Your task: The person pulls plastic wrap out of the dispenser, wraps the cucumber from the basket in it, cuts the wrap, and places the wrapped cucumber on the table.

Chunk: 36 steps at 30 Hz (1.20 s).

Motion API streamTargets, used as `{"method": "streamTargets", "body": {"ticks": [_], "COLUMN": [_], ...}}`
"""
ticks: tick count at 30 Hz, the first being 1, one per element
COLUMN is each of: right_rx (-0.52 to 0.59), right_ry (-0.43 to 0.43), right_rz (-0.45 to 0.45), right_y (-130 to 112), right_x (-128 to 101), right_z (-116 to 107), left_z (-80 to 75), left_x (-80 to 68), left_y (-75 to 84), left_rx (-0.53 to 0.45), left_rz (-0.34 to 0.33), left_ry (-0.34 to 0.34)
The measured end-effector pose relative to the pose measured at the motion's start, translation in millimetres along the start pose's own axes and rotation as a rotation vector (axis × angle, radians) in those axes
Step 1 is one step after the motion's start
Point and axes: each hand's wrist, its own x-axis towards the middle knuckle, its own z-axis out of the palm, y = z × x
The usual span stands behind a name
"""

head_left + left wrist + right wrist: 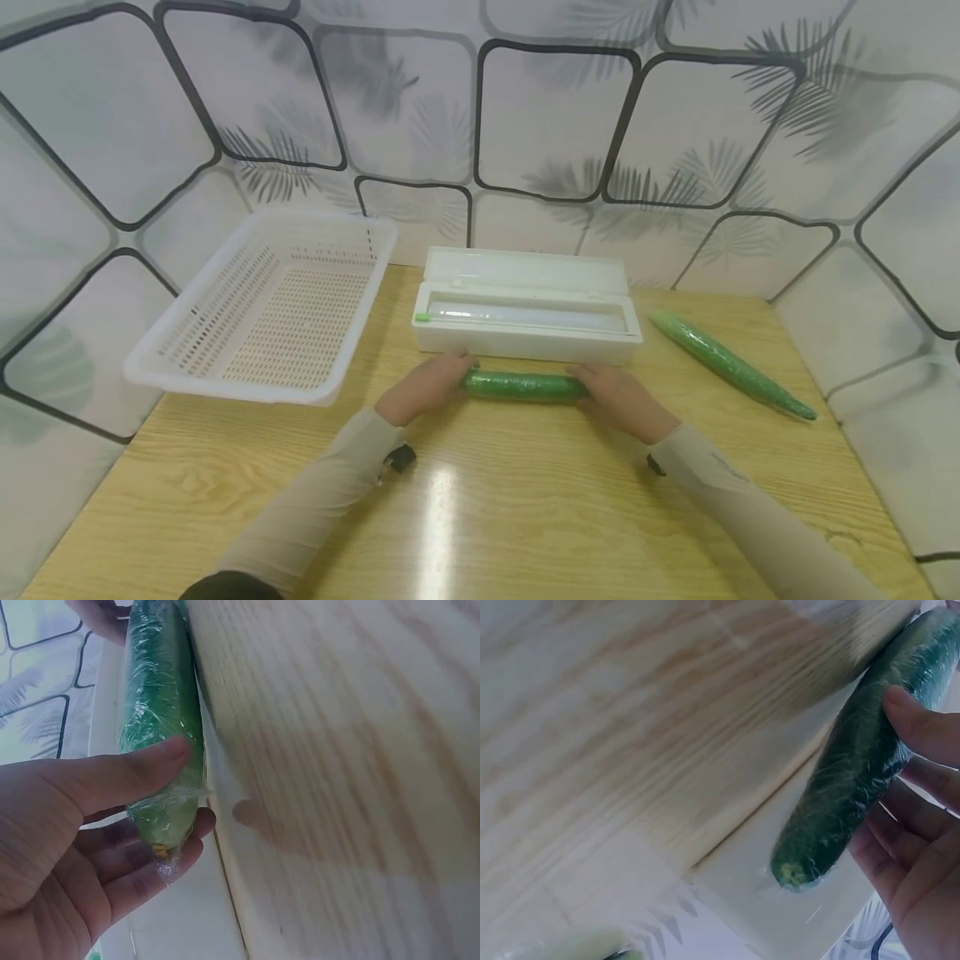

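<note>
A dark green cucumber wrapped in clear film lies crosswise in front of the white box. My left hand holds its left end, thumb on the film and fingers behind. In the left wrist view, the paler tip of the cucumber has a twist of loose film. At the other end my right hand grips the cucumber between thumb and fingers. The right wrist view shows the blunt end of the cucumber sticking out past those fingers, with crinkled film over it.
Behind the cucumber stands a white cling film box, lid raised, a roll inside and a green slider on its front bar. A white perforated basket is at the left. Another long green vegetable, shiny with film, lies at the right. Patterned panels surround the wooden table.
</note>
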Motion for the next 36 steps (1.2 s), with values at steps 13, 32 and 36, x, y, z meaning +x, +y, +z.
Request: {"method": "streamTargets", "body": {"ticks": [13, 32, 36], "right_rx": [0.021, 0.006, 0.003], "right_ry": [0.014, -0.061, -0.048], "right_rz": [0.009, 0.052, 0.028], "right_y": [0.4, -2.1, -2.7], "right_x": [3.5, 1.2, 1.0], "right_z": [2.7, -0.2, -2.6], "left_z": [0.9, 1.5, 1.6], "left_x": [-2.3, 0.1, -1.4], "left_y": [-5.3, -0.2, -1.7], "left_rx": [0.063, 0.148, 0.13], "left_rz": [0.125, 0.158, 0.175], "left_ry": [0.013, 0.126, 0.07]}}
